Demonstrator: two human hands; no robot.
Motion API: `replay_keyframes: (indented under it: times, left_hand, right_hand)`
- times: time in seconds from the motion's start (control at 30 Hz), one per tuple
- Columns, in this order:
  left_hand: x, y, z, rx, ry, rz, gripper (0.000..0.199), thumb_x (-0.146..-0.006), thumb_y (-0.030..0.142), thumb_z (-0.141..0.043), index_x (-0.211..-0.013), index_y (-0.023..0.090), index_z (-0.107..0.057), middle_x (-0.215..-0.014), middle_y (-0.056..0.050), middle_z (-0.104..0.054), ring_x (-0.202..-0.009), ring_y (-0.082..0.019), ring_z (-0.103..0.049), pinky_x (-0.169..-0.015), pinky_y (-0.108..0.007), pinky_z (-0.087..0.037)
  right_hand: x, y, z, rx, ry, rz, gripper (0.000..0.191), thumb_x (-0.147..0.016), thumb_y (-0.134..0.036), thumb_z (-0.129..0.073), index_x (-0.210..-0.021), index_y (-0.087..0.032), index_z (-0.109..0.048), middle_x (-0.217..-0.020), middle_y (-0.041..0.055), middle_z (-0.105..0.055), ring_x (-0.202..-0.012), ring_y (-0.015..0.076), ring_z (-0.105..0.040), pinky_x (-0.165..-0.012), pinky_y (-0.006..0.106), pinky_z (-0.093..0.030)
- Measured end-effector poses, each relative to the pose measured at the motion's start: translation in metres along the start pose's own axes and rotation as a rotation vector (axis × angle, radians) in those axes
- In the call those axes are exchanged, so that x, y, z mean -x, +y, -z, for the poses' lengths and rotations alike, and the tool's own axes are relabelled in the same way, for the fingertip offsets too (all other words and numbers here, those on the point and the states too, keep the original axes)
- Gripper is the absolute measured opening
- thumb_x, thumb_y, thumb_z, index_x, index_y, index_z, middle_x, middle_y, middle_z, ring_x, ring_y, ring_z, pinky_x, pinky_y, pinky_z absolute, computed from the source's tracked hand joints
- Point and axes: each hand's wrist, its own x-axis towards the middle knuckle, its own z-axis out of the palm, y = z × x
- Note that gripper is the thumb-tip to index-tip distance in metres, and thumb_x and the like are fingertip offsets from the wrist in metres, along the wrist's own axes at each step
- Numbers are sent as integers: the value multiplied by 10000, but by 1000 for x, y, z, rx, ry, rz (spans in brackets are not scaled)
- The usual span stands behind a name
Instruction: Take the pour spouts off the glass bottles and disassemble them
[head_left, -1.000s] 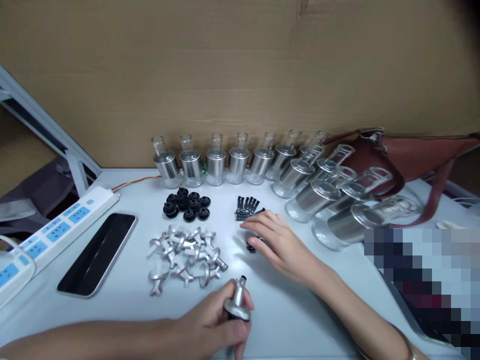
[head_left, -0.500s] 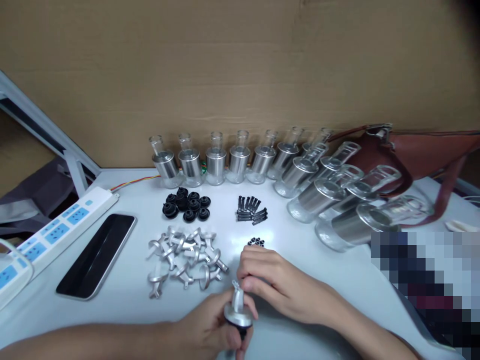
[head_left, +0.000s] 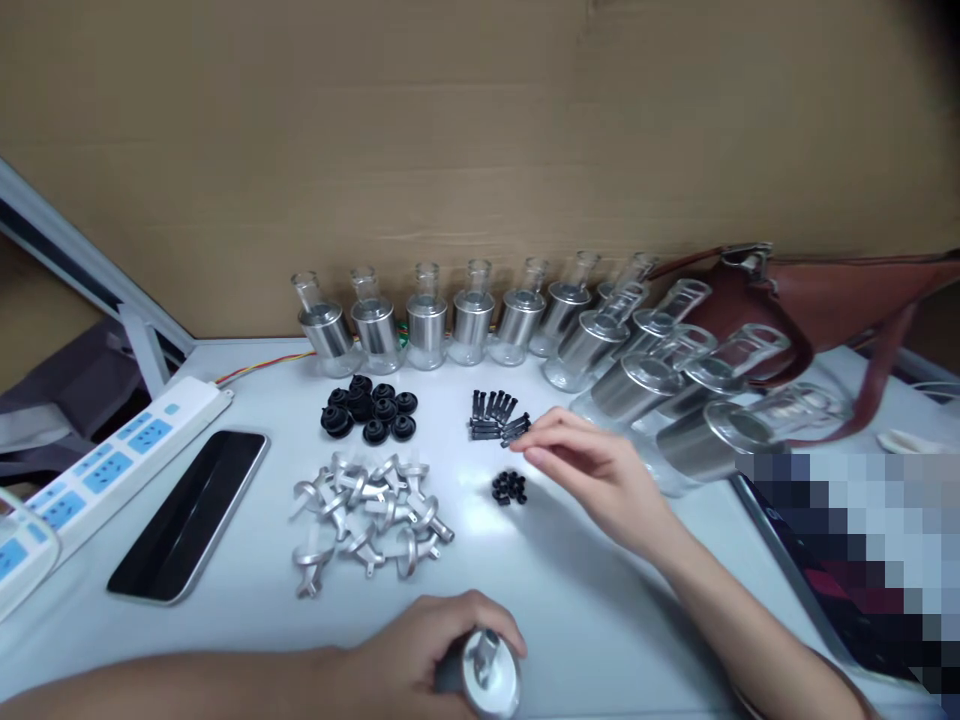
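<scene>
In my left hand (head_left: 442,650), closed round it at the bottom edge, is a silver metal pourer spout (head_left: 491,675), its round top tilted up toward me. The black part under it is hidden now. My right hand (head_left: 592,465) reaches over the table, thumb and forefinger pinched at the near right end of a group of black pins (head_left: 487,432). A pin's end shows at the fingertips. Just below that hand lies a small pile of black nuts (head_left: 510,488). More silver spouts (head_left: 367,520) lie left of it, with black ribbed stoppers (head_left: 371,410) behind them.
Glass bottles with metal sleeves (head_left: 427,325) curve along the back and right side. A brown bag (head_left: 847,310) lies behind them. At left are a phone (head_left: 191,515) and a white power strip (head_left: 112,460). A dark-edged device (head_left: 810,570), partly blurred out, sits at right.
My right hand has left the spout and moved up and away to the black pins, uncovering the nuts. My left hand has lowered and tipped the spout toward me.
</scene>
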Motion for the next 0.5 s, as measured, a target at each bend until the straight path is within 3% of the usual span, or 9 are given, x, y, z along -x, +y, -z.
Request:
replay_keyframes:
  times: [0.07, 0.17, 0.3, 0.5]
  left_hand:
    - [0, 1, 1, 8, -9, 24, 316, -677, 294, -692, -947, 206, -554, -794, 28, -500, -702, -125, -406, -652, -215, -340]
    - [-1, 0, 2, -20, -30, 60, 354, -685, 320, -698, -994, 210, -566, -789, 27, -505, -681, -120, -396, -606, -204, -329]
    - [-1, -5, 3, -56, -46, 57, 413, -689, 371, -706, -1046, 208, -574, -791, 19, -505, -670, -120, -396, -567, -197, -317]
    - [0, -6, 3, -111, -26, 18, 417, -702, 427, -699, -1031, 203, -577, -797, 16, -483, -685, -129, -384, -602, -217, -315]
  right_hand:
    - [-3, 5, 7, 123, -21, -53, 202, -905, -300, -536, -822, -188, -683, -804, 56, -664, -696, 163, -606, -638, 264, -463]
    - [-5, 14, 12, 330, -151, -118, 204, -893, -242, -500, -793, -184, -668, -765, 51, -693, -648, 168, -610, -645, 275, -471]
    - [-5, 24, 15, 465, -217, -162, 217, -897, -203, -473, -819, -185, -674, -792, 56, -718, -659, 181, -635, -660, 280, -484]
    - [0, 30, 8, 552, -241, -150, 270, -913, -174, -474, -1053, -190, -704, -934, 69, -721, -789, 214, -673, -706, 303, -479]
